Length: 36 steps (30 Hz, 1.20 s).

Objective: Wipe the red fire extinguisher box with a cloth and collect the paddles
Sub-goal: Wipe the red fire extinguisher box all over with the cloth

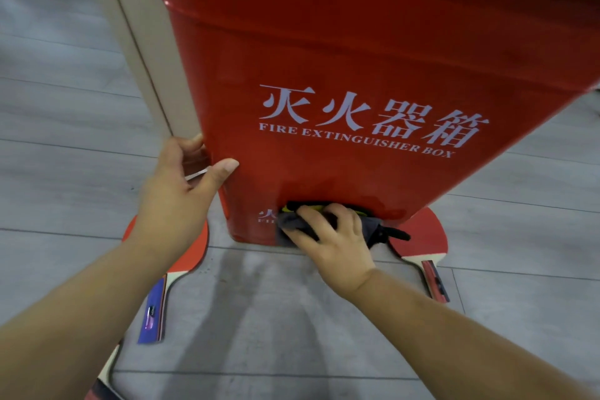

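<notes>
Red metal box (pixel 357 58) stands on grey floor (pixel 276 318), white lettering on front. Your left hand (pixel 175 191) clasps box's left front edge: thumb on front face, fingers wrapped round side. Your right hand (pixel 337 243) sits low at box's foot, fingers bent over bunched dark cloth (pixel 292 224), pressing it against bottom of front. Left paddle (pixel 199 247) lies on floor beneath your left forearm: red blade, blue handle. Right paddle (pixel 425 234) lies just right of cloth. Third paddle (pixel 107 373) partly seen at bottom-left edge.
</notes>
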Tool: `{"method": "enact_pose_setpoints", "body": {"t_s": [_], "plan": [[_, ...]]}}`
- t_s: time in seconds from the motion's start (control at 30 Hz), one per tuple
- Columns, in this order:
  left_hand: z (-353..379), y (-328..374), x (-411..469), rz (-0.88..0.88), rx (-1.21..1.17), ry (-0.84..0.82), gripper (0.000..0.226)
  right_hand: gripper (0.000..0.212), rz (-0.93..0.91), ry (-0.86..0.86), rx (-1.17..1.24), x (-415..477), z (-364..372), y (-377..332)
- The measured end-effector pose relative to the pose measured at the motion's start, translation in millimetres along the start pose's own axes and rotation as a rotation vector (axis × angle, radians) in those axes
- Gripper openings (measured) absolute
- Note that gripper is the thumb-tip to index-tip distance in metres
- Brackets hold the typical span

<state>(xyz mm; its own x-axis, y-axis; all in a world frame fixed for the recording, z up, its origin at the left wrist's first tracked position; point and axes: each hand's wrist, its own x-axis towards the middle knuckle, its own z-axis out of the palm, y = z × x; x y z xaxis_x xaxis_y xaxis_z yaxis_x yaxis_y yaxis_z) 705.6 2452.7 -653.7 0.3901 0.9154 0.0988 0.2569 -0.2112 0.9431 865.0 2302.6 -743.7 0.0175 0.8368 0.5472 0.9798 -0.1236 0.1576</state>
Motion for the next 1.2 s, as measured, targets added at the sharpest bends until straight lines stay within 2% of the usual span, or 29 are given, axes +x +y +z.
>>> {"method": "enact_pose_setpoints", "body": {"t_s": [0.17, 0.33, 0.47, 0.53, 0.63, 0.73, 0.77, 0.83, 0.87, 1.07, 1.2], "plan": [[-3, 1, 5, 0.041, -0.006, -0.043, 0.025, 0.027, -0.121, 0.044, 0.096, 49, 3, -40], [-4, -4, 10, 0.032, -0.027, -0.08, 0.028, 0.033, -0.302, -0.047, 0.054, 65, 24, -56], [-2, -4, 8, 0.043, -0.032, -0.088, 0.033, 0.029, -0.494, -0.293, -0.21, 53, 35, -53], [-1, -6, 7, 0.047, -0.035, -0.088, 0.033, 0.034, -0.537, -0.415, -0.274, 39, 35, -42], [1, -8, 6, 0.045, -0.041, -0.094, 0.035, 0.032, -0.52, -0.437, -0.263, 20, 35, -18], [3, -7, 4, 0.036, -0.025, -0.086, 0.035, 0.018, -0.492, -0.34, -0.216, 0, 33, 7], [4, -7, 4, 0.027, -0.01, -0.081, 0.033, 0.02, -0.474, -0.312, -0.193, -7, 31, 15], [6, -6, 3, -0.004, 0.014, -0.071, 0.033, 0.04, -0.432, -0.265, -0.172, -20, 25, 33], [8, -7, 2, -0.024, 0.016, -0.07, 0.033, 0.044, -0.413, -0.257, -0.161, -28, 21, 43], [15, -14, 0, -0.082, 0.004, -0.066, 0.036, 0.037, -0.295, -0.223, -0.207, -78, 3, 92], [15, -17, 2, -0.078, 0.041, -0.026, 0.034, 0.041, -0.135, -0.162, -0.2, -87, 4, 86]]}}
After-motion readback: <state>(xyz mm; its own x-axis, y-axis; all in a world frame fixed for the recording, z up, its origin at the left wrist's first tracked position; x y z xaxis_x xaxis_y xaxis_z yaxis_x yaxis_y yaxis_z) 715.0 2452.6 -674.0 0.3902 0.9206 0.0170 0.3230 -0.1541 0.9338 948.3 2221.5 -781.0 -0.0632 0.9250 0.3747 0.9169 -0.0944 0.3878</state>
